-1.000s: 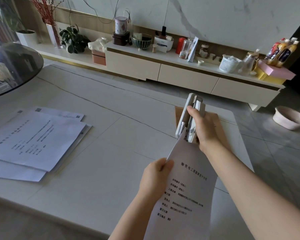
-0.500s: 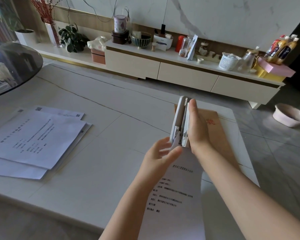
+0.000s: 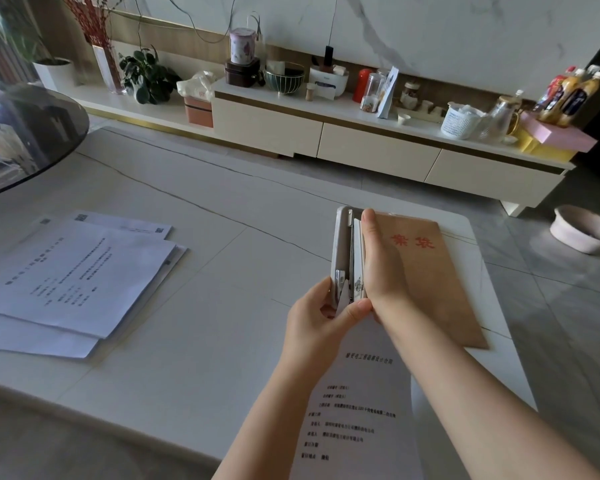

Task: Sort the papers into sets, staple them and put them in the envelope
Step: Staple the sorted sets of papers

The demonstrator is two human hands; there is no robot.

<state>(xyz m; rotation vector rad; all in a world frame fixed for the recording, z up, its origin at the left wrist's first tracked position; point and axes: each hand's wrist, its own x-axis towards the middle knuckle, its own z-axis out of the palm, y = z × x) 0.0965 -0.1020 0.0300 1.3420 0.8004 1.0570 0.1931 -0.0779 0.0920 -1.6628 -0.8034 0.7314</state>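
A white marble-veined wall (image 3: 430,36) spans twelve o'clock above a long cream sideboard (image 3: 361,147) crowded with jars, bottles and plants. Grey floor tiles (image 3: 568,306) fill three o'clock. A dark round glass tabletop (image 3: 32,140) sits at ten o'clock.

envelope (image 3: 426,282): red "案袋" (partly hidden); papers (image 3: 357,410): print too small to read

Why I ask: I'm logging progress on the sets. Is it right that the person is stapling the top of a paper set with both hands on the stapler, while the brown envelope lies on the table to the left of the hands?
Not quite. The head view shows the brown envelope to the right of the hands, not the left. The rest holds: the left hand and right hand are both on the stapler at the top of the paper set.
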